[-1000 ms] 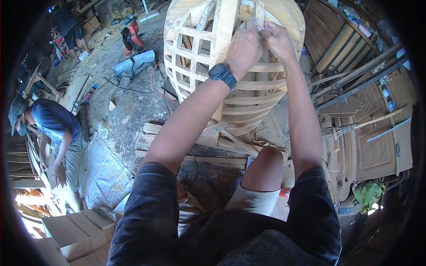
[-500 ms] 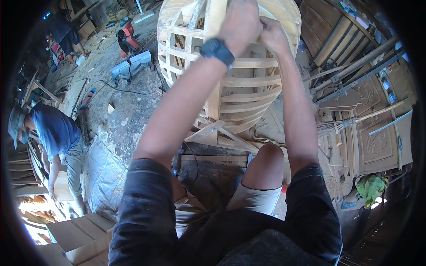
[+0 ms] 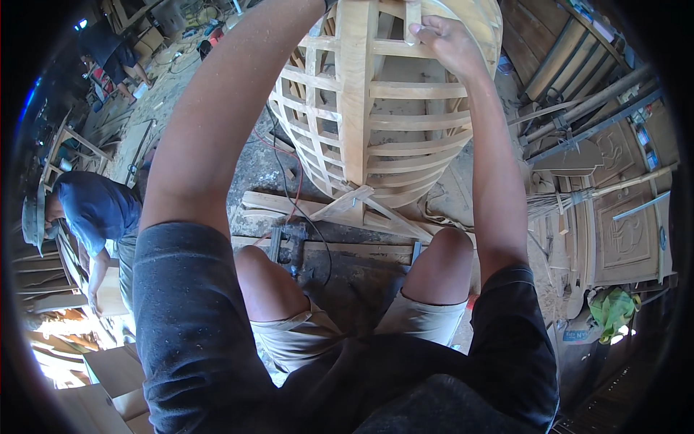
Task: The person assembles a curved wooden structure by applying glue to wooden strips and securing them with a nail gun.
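Observation:
A boat-shaped wooden frame [image 3: 354, 108] of curved slats rises in front of me, with a broad flat upright down its middle. My right hand [image 3: 452, 45] is at its upper right, fingers and thumb closed at the edge of a short pale wooden strip [image 3: 413, 16]. The strip's lower end shows just under the fingertips, and its upper part runs out of the picture. My left arm [image 3: 231, 87] reaches up past the frame's left side. The left hand itself lies beyond the top edge; only a bit of the dark watch shows.
Crossed wooden pieces [image 3: 347, 202] brace the frame's foot, beside a dark clamp-like tool [image 3: 289, 242] and a cable. At left a person in a blue shirt [image 3: 97, 210] bends over wood; another person [image 3: 108, 54] stands farther back. Carved panels [image 3: 625, 210] and a broom [image 3: 578, 195] lie right.
My left hand has moved up and out of the picture, away from the right one. The right hand now shows at the strip. The view has shifted, so the frame appears lower.

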A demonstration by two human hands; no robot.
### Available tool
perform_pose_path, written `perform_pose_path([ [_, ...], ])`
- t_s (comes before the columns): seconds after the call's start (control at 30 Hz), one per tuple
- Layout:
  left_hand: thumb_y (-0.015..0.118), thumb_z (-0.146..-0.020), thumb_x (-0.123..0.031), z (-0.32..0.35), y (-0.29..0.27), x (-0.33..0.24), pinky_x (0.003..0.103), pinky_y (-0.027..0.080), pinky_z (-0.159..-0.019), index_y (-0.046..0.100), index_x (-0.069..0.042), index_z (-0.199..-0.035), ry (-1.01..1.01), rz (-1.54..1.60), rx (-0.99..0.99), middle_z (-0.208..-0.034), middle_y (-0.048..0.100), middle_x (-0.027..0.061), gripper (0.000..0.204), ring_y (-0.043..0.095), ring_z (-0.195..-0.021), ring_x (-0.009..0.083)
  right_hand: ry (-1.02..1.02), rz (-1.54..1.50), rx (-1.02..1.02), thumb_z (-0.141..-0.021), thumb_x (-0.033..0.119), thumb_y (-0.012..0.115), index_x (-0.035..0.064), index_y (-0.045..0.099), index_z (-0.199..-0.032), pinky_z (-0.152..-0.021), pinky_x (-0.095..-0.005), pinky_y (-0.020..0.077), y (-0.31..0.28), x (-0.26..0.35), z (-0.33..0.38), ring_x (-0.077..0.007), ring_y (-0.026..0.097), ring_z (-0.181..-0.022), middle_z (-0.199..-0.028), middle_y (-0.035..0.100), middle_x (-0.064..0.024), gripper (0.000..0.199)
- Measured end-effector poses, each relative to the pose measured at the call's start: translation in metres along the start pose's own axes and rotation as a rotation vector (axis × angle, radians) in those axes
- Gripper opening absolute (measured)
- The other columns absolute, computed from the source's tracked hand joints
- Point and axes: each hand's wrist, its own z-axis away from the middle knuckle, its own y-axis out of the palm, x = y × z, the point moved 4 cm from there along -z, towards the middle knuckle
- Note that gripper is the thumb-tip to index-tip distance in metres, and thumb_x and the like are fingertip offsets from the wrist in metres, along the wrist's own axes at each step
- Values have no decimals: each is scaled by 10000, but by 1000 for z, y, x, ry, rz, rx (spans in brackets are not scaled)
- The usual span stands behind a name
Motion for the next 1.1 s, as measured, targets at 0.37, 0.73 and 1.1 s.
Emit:
perform_pose_path([
  [0.37, 743, -719, -416, 8, -5, -11, 547, 440, -985, 745, -153, -1140, 6, -89, -124, -1011, 721, 214, 497, 662, -1033, 388, -25, -4, 71, -968, 284, 627, -70, 649, -1206, -941, -303, 454, -5, -1, -1, -163, 623, -984, -1065, 702, -101, 427],
  [0.73, 746, -696, -395, 1, -3, -17, 556, 387, -1024, 757, -162, -1121, -41, -45, -87, -1021, 725, 207, 484, 644, -1076, 379, -75, -18, 59, -981, 268, 619, -74, 658, -1119, -884, -308, 457, -9, -3, 3, -138, 582, -912, -994, 681, -68, 371],
  [1.1, 752, -668, -412, 11, 23, 16, 577, 353, -1042, 773, -161, -1054, -122, 26, -122, -1038, 728, 127, 461, 613, -1120, 328, -344, 19, -117, -981, 205, 569, -45, 620, -1139, -900, -364, 458, 21, -15, -7, -202, 567, -929, -1004, 662, -102, 300],
])
